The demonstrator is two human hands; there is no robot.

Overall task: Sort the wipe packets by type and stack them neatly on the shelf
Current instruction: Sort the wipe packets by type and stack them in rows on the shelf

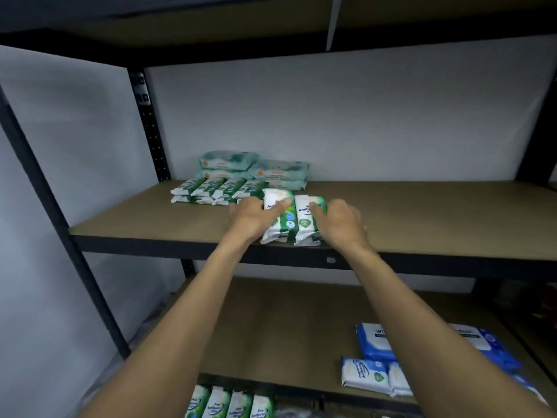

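Room lies mostly to the right: the tan chipboard middle shelf (437, 212) in its black metal frame is bare from the hands across to the right upright, with the goods crowded at its back left corner.

Two green-and-white flat plastic wipe packets (294, 220) lie side by side and touching, their near ends right at the shelf's front lip. The left hand (256, 215) flanks the left one, thumb laid over its top. The right hand (342, 224) flanks the right one the same way. Whether the fingers clamp the packets' outer sides or only rest against them, I cannot tell.

Just behind sits a row of four matching green-and-white packets (217, 187) on a second layer, partly hidden. Against the wall stand two short stacks of larger pale teal soft packs (256, 168), two showing in each.

On the lower shelf board (271, 321), right side, lie blue wipe packs (376, 342), at least four, part-covered by the right forearm. Four more green-and-white packets (232, 402) line the bottom edge.
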